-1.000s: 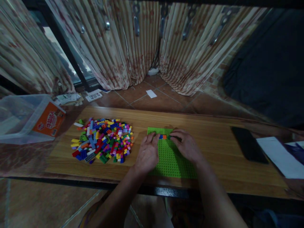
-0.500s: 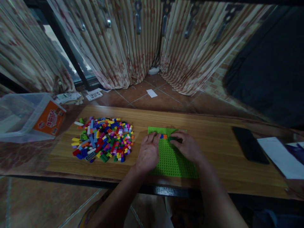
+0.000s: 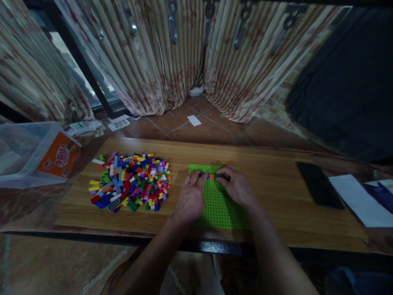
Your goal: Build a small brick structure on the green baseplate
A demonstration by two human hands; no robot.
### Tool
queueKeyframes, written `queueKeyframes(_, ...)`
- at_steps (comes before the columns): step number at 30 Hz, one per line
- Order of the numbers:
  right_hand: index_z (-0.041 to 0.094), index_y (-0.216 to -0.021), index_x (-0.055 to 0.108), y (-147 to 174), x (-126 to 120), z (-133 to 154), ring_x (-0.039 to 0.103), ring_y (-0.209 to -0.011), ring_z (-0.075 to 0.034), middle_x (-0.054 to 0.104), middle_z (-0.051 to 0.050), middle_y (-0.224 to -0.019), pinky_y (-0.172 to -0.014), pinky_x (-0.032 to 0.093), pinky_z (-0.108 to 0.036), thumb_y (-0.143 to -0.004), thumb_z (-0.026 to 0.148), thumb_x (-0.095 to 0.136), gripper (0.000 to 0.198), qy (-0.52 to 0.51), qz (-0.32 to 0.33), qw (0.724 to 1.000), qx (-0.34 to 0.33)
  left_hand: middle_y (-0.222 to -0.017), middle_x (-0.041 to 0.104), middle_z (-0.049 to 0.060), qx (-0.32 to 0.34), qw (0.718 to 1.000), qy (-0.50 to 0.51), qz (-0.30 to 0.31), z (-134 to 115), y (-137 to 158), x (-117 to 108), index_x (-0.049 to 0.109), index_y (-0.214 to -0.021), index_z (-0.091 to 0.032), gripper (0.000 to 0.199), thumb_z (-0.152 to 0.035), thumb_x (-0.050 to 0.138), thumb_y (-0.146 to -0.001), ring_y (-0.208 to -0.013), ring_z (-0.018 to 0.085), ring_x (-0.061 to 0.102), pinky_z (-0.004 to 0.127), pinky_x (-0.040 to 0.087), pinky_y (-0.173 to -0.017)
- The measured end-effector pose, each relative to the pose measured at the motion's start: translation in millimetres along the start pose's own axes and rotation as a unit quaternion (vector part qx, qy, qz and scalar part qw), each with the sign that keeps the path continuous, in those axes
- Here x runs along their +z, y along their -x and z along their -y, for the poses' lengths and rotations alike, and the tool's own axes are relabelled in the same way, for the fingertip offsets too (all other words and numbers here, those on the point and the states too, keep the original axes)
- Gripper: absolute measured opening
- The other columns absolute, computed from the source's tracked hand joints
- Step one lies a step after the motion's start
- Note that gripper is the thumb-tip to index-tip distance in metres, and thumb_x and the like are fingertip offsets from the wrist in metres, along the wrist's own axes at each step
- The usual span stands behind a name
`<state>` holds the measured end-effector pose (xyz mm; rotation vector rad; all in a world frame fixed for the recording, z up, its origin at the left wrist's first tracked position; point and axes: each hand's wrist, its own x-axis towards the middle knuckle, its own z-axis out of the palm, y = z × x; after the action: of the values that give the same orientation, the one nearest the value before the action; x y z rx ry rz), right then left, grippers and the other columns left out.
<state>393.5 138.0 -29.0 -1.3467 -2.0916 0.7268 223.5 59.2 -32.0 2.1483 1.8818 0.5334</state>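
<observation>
Against the frame from half a second ago, little has shifted: the view has swung slightly, and the right hand [image 3: 236, 188] has its knuckles a touch higher, while the dark green brick [image 3: 219, 175] at its fingertips now looks level with the row beside it, where it sat slightly lower. For the building work, I read that as the brick being lined up against the row's right end, though whether it is pressed onto the studs cannot be made out. The right hand is closed in a pinch on that brick, thumb and fingers on either side of it. Just left of it are an orange brick [image 3: 211, 176] and a blue brick [image 3: 208, 176], side by side near the far edge of the green baseplate [image 3: 219, 213]. The left hand [image 3: 190, 201] lies palm down over the baseplate's left side with its fingers curled and its tips by the row's left end; I cannot tell whether it grips a piece or only steadies the row. The baseplate lies flat on the wooden desk [image 3: 276, 184], in front of the person, and the loose brick pile [image 3: 130, 182] spreads to its left, well apart from both hands
</observation>
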Motion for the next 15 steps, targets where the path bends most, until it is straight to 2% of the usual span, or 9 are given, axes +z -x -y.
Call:
queueKeyframes(3, 0.021, -0.087, 0.07, -0.6, 0.6, -0.2, 0.059, -0.08, -0.017, 0.065, -0.002, -0.086, -0.079, 0.046, -0.034, -0.079, 0.02, 0.065, 0.01, -0.013, 0.009, 1.0, 0.002, -0.143, 0.043, 0.018, -0.002, 1.0, -0.01, 0.016, -2.1, 0.4, -0.7, 0.044, -0.142, -0.013, 0.064, -0.006, 0.046, -0.079, -0.129, 0.03, 0.04, 0.045, 0.034, -0.109)
queueKeyframes(8, 0.022, -0.086, 0.072, -2.1, 0.7, -3.1, 0.06, -0.08, -0.017, 0.067, -0.002, -0.086, -0.078, 0.047, -0.034, -0.077, 0.022, 0.067, 0.01, -0.029, 0.0, 0.999, 0.014, -0.149, 0.036, 0.012, 0.001, 1.0, -0.018, 0.021, -6.9, 1.5, -0.3, 0.04, -0.145, -0.027, 0.07, -0.006, 0.048, -0.078, -0.131, 0.032, 0.037, 0.051, 0.035, -0.105)
queueKeyframes(15, 0.023, -0.083, 0.075, -4.6, 3.0, -7.2, 0.062, -0.077, -0.018, 0.069, -0.003, -0.083, -0.076, 0.049, -0.034, -0.076, 0.027, 0.068, 0.01, -0.033, -0.012, 0.999, 0.019, -0.152, 0.035, 0.012, -0.001, 0.998, -0.034, 0.046, -18.3, -0.9, -3.3, 0.044, -0.142, -0.028, 0.064, -0.009, 0.046, -0.081, -0.131, 0.036, 0.037, 0.06, 0.034, -0.103)
